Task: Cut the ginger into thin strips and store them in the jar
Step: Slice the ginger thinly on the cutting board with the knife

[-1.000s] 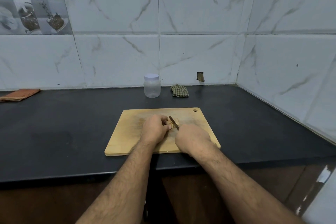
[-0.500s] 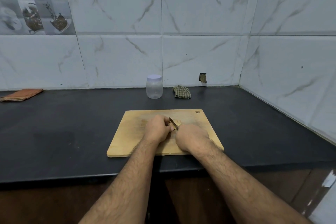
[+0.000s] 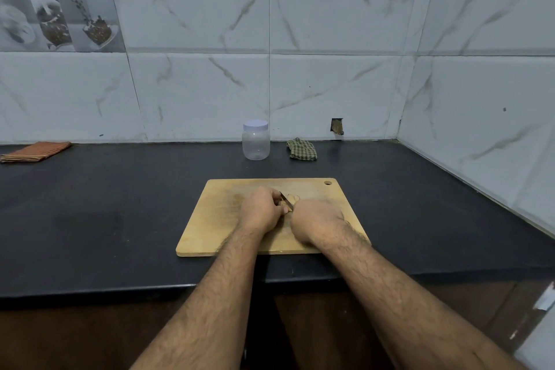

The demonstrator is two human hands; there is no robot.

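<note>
My pale ginger point(image 3: 292, 198) lies mid-board, partly hidden under my fingers. My clear jar point(image 3: 256, 140) stands upright behind it, white lid on.

A home kitchen here: a black stone countertop point(image 3: 120, 204) runs into a corner of marble-look wall tiles point(image 3: 330, 84). On the countertop sit a wooden cutting board point(image 3: 222, 219), behind it a lidded plastic jar point(image 3: 256, 141) and a checked cloth point(image 3: 301, 149).

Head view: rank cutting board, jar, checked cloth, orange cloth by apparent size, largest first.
1. cutting board, clearly largest.
2. orange cloth and jar: similar apparent area, not ranked.
3. checked cloth, smallest. Board is nearest the camera, so its lead is partly perspective.
</note>
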